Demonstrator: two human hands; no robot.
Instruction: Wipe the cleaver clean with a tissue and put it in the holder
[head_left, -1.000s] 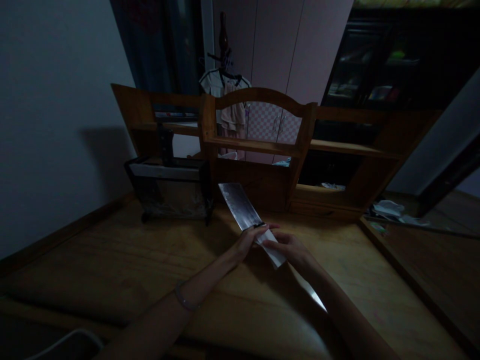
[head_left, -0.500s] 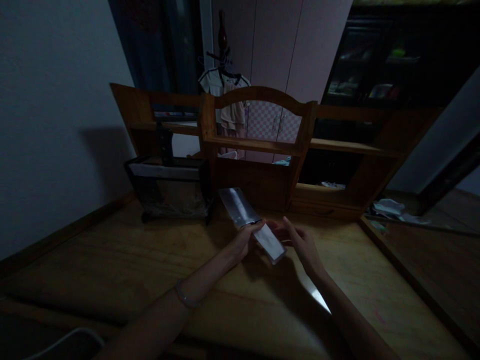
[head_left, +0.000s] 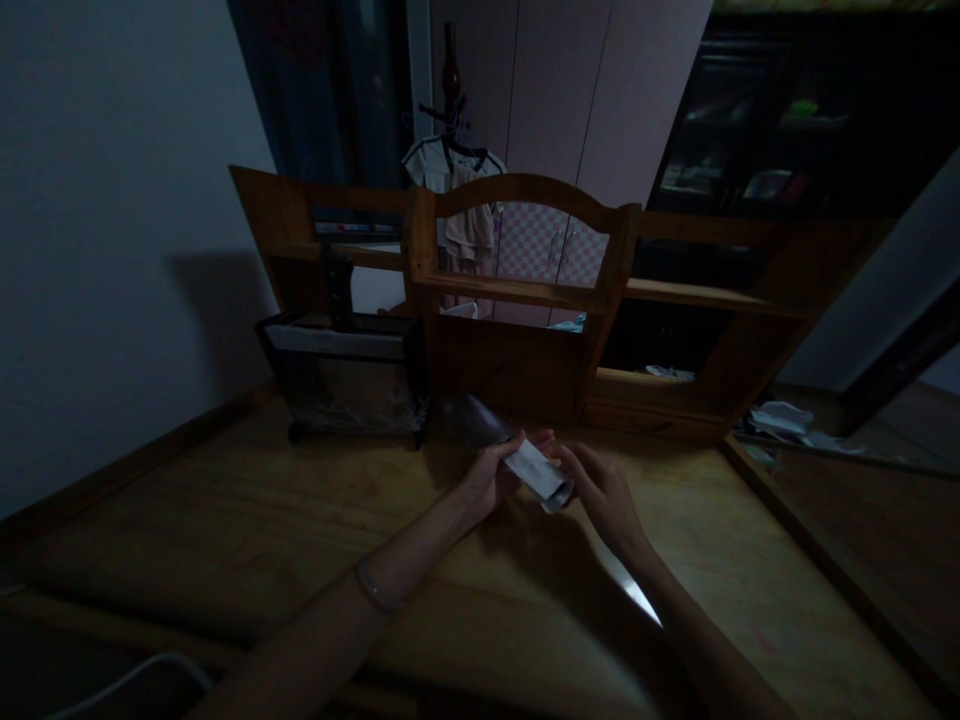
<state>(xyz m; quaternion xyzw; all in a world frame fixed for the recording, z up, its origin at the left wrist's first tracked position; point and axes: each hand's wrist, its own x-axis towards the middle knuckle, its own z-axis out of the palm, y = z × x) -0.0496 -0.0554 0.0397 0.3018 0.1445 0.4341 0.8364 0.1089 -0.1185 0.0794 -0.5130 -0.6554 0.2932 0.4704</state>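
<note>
A flat white packet [head_left: 534, 469] with a clear, shiny plastic part [head_left: 480, 422] at its far end hangs tilted above the wooden desk. I cannot tell exactly what it is. My left hand [head_left: 491, 480] is closed around its middle, with the thumb on top. At the near right corner, the fingers of my right hand [head_left: 600, 485] are bent and pressed against the packet's end, where a dark gap shows. The plastic part is smeared by motion, and some fingertips are hidden behind the packet.
On the left of the desk [head_left: 322, 520] stands a black-framed case [head_left: 341, 345] with an upright dark handle. A wooden shelf unit [head_left: 517, 295] runs along the back. Crumpled white material [head_left: 784, 418] lies at the far right. A white cable [head_left: 161, 660] is at the lower left.
My right hand has moved in from beside the packet onto its near end, and its fingers have closed there. That end now shows a dark gap. The plastic part has tipped lower.
</note>
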